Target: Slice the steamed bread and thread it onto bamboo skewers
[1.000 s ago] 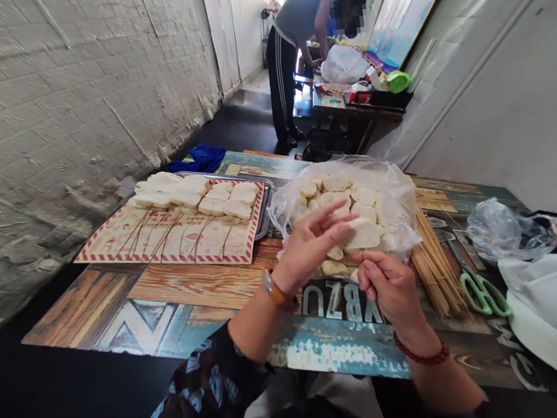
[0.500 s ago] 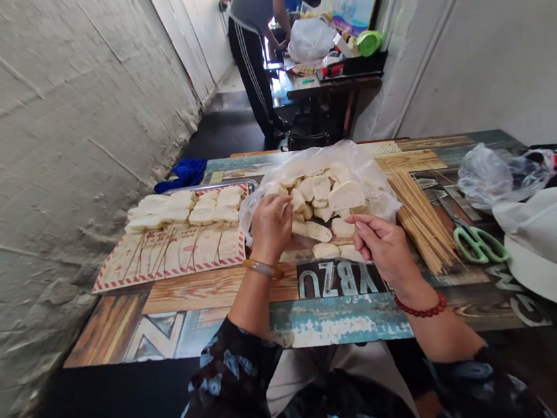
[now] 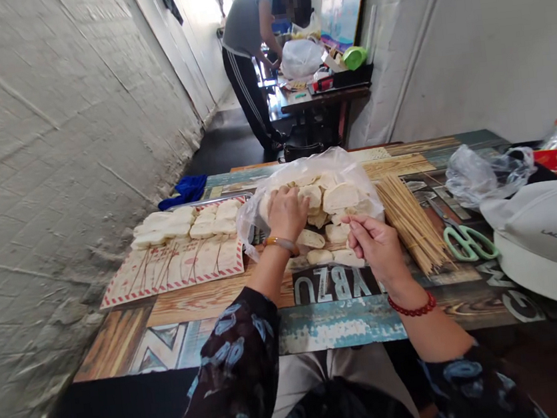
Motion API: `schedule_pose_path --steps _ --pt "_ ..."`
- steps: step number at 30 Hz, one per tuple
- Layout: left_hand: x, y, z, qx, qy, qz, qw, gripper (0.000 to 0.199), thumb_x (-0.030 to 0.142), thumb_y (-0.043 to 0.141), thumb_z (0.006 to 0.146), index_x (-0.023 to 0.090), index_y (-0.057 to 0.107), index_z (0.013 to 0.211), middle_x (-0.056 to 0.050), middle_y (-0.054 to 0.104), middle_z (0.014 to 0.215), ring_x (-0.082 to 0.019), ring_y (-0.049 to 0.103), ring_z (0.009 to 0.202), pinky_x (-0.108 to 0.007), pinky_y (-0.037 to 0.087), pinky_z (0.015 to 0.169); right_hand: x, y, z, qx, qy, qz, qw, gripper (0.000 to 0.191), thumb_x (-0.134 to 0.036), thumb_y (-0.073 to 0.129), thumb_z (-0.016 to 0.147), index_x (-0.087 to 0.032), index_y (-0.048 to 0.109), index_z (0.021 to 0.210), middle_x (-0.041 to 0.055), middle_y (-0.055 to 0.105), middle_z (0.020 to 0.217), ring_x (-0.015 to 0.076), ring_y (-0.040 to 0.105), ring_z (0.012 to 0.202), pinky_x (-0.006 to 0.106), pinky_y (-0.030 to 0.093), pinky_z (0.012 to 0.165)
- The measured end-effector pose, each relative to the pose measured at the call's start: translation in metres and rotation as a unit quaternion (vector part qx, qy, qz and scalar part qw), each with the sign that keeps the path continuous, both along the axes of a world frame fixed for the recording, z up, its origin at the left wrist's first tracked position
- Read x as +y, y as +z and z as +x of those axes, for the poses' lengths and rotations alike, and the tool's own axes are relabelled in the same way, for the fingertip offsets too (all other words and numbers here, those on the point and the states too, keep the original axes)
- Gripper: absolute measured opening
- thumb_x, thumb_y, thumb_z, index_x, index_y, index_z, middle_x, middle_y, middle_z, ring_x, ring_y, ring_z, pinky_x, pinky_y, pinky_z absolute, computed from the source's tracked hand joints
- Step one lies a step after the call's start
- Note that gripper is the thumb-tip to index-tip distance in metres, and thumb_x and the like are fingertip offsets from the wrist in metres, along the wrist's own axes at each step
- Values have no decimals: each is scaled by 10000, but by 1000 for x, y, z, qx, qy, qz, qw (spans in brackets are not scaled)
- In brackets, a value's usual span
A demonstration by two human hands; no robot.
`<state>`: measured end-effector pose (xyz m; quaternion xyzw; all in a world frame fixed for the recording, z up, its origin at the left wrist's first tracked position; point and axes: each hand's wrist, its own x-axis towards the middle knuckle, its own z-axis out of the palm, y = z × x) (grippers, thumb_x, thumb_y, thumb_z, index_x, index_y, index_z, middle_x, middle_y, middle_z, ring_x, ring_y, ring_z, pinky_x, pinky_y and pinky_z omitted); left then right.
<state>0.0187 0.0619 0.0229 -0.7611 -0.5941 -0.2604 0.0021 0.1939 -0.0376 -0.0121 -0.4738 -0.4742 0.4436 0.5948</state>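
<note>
My left hand (image 3: 288, 214) reaches into a clear plastic bag (image 3: 341, 160) of pale, bread-like slices (image 3: 341, 198). Its fingers are spread and bent down over the slices; their tips are partly hidden. Just right of the bag's mouth, my right hand (image 3: 373, 242) pinches a thin bamboo skewer (image 3: 346, 219), seen nearly end-on. A few loose slices (image 3: 320, 256) lie on the table below the hands. To the left, skewered slices (image 3: 164, 226) rest in rows on a tray lined with red-and-white-edged paper (image 3: 175, 274), sticks towards me.
A bundle of bamboo skewers (image 3: 408, 224) lies right of the bag. Beyond it are green-handled scissors (image 3: 469, 241), a crumpled plastic bag (image 3: 486, 175) and a white cap (image 3: 548, 238). A blue cloth (image 3: 186, 190) sits at the back left. Another person (image 3: 250, 51) bends over a farther table.
My left hand has moved right and forward, deeper into the bag over the slices. My right hand keeps its pinch near the same spot. The camera view has shifted slightly.
</note>
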Motion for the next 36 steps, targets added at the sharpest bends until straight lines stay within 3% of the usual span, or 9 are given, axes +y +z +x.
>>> schedule_pose_path --steps 6,9,13,15,19,24,27,30,36 --pt "17 -5 19 12 18 -26 999 263 383 651 880 134 691 953 -194 634 1089 -342 583 1101 -462 439 976 2 4 0 9 4 6 1000 421 -548 657 889 -171 733 1060 -49 561 566 71 427 405 201 327 400" --pt "25 -11 21 -63 12 -24 998 181 268 694 812 157 649 947 -137 634 1018 -287 594 1021 -420 448 933 2 7 0 6 1 7 1000 437 -577 654 879 -177 734 1038 -45 559 555 75 423 403 203 327 399" --pt "21 -17 12 -227 -21 -47 973 199 186 702 732 176 577 886 -8 587 798 -163 549 748 -311 447 756 2 8 0 13 4 10 1000 433 -570 652 881 -173 737 1035 -49 555 545 72 419 393 201 319 392" --pt "10 -18 4 -346 -46 -75 934 276 213 723 714 170 577 944 27 573 747 -130 530 686 -271 432 690 1 7 0 19 9 15 1000 418 -543 650 892 -164 741 1041 -51 555 549 68 419 393 200 321 392" --pt "-20 -16 -11 -567 -96 -167 801 508 324 784 706 168 608 1156 20 647 827 -88 538 645 -213 413 593 -1 6 -1 24 24 19 999 386 -500 655 898 -161 740 1063 -60 559 550 58 424 387 186 319 387" --pt "-44 -10 -21 -692 -101 -242 672 362 275 853 661 169 665 953 -5 692 912 -97 628 737 -216 505 658 -5 7 -2 7 83 14 996 359 -478 648 900 -158 740 1035 -56 575 541 65 448 378 187 331 370" --pt "-46 -7 -25 -724 -108 -235 640 350 243 849 666 180 662 954 -29 722 947 -129 683 798 -231 537 683 -9 6 -2 -17 139 -3 990 353 -476 634 916 -162 747 1031 -48 599 552 65 479 378 183 355 375" --pt "-48 -3 -30 -741 -105 -224 625 419 225 817 705 213 655 1092 -48 746 1040 -158 726 886 -259 577 764 -13 5 -1 -46 180 -26 982 353 -479 626 931 -169 755 1040 -35 631 574 65 499 381 179 373 375" --pt "-49 0 -36 -761 -91 -246 593 292 340 736 849 170 680 1079 -86 779 1015 -182 757 923 -290 607 849 -20 4 -3 -127 188 -26 974 342 -446 591 968 -177 770 1080 -23 653 584 76 526 402 186 416 397"
